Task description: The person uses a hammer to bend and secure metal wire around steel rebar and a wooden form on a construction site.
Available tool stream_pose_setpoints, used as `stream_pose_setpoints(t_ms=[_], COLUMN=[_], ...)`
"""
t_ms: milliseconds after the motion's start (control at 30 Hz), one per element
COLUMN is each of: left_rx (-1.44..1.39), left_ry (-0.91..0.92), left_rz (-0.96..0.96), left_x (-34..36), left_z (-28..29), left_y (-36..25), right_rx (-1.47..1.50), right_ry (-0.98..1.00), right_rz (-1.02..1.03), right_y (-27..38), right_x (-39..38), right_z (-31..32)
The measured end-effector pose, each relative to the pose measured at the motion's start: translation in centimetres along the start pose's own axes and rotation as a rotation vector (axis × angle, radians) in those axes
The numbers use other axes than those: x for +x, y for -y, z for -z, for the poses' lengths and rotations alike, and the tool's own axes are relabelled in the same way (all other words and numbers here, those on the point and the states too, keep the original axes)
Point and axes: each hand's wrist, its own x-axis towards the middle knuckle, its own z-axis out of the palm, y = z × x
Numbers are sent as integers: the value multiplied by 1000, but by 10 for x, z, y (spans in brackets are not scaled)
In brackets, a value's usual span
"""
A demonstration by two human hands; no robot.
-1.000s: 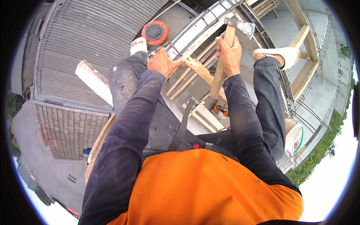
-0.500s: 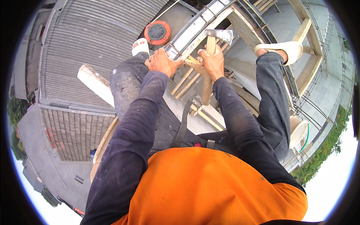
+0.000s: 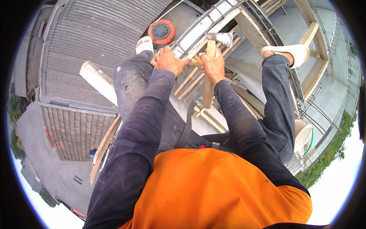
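The right hand (image 3: 214,68) is closed firmly around the wooden handle of a hatchet (image 3: 208,89), gripping it a little below the metal head, which sits just above the hand in the upper middle of the frame; the lower handle hangs down toward the centre. The left hand (image 3: 169,62), left of the hatchet, bends its fingers at the near edge of a long concrete beam form (image 3: 196,28), its thumb stretched right toward the end of a pale timber piece (image 3: 196,61); whether those fingers clamp anything cannot be told. Steel reinforcing bars (image 3: 273,35) run along the form in the upper right. Below the hatchet, wooden poles (image 3: 191,86) slant through the centre. Dark sleeves (image 3: 143,110) lead down to an orange shirt (image 3: 225,187) at the bottom of the frame. Legs in dark trousers (image 3: 276,99) spread to either side, ending in white sandals (image 3: 288,54). A round orange object with a grey disc (image 3: 161,31) lies near the sandal at upper left, beside a corrugated roof (image 3: 91,49); a pale board (image 3: 99,82) juts over that roof's lower part. At upper right stands a timber frame (image 3: 316,72), and at the right a white bucket (image 3: 303,136) sits beside the knee, with foliage (image 3: 324,162) beyond.
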Motion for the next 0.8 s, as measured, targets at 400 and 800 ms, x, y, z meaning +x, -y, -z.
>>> stream_pose_setpoints(t_ms=[400, 800], left_rx=[-554, -1809], left_ry=[-99, 479], left_rz=[-303, 573], left_x=[-90, -27], left_z=[-11, -126], left_y=[-14, -23], right_rx=[-152, -914], right_ry=[184, 534], right_rz=[228, 523], right_y=[120, 215], right_x=[19, 19], right_z=[25, -26])
